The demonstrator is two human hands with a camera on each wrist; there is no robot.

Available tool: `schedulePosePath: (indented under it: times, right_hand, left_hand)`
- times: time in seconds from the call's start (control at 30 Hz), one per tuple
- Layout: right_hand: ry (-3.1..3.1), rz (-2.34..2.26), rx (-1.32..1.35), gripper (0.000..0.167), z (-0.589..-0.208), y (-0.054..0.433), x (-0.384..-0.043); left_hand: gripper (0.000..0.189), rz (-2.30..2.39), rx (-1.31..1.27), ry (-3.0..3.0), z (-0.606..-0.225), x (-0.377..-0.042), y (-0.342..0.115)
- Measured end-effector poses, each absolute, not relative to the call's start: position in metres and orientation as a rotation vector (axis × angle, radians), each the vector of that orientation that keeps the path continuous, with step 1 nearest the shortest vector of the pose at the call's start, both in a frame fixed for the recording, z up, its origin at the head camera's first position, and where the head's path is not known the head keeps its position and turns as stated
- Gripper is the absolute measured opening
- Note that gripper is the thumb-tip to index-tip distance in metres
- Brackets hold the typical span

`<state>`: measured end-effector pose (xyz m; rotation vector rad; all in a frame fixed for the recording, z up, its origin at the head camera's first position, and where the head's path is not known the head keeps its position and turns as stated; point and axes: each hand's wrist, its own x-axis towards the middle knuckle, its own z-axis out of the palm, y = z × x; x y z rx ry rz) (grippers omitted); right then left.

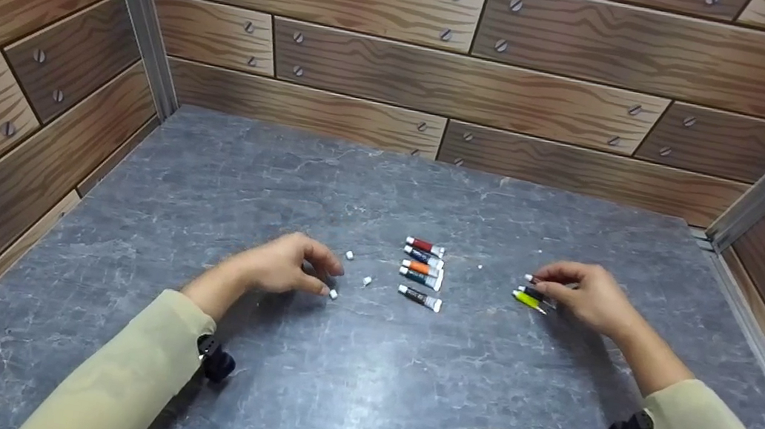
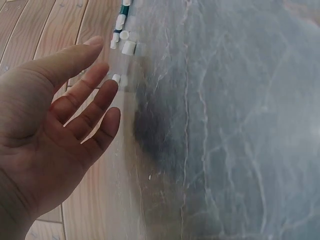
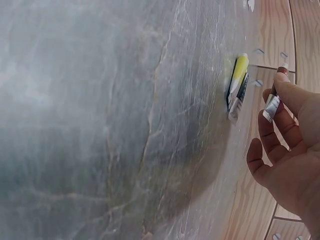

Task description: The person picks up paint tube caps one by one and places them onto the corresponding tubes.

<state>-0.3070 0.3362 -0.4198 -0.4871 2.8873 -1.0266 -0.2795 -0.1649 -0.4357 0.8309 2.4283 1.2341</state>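
Note:
My right hand (image 1: 592, 296) pinches a small brownish-red paint tube (image 3: 272, 104) between thumb and fingers, its crimped silver end pointing down in the right wrist view. Just beneath lie a yellow paint tube (image 1: 529, 301) and a black paint tube (image 1: 533, 293), side by side on the table. At the left, my left hand (image 1: 285, 264) hovers low with fingers loosely bent and nothing between them. Close to its fingertips are three small white caps: one cap (image 1: 333, 294) by the thumb, another cap (image 1: 349, 255) farther back, and a third cap (image 1: 367, 281) to the right.
Between the hands, several capped tubes lie in a column: a red tube (image 1: 423, 246), a dark blue tube (image 1: 423, 257), an orange tube (image 1: 416, 268), a teal tube (image 1: 420, 278) and, slightly apart, a black tube (image 1: 420, 298). Wood-patterned walls (image 1: 344, 59) enclose the grey table (image 1: 358, 391).

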Motion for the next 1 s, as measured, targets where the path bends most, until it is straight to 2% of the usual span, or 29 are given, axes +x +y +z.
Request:
schedulePosePath:
  times: [0.57, 1.0]
  right_hand:
    - [2.87, -1.066, -0.613, 0.015, -0.42, 0.322, -0.29]
    - [2.831, -1.103, -0.721, 0.014, -0.421, 0.307, -0.278]
  left_hand:
    - [0.026, 1.026, 0.974, 2.543, -0.441, -0.275, -0.153]
    - [0.016, 0.942, 1.106, 2.618, -0.443, -0.276, -0.151]
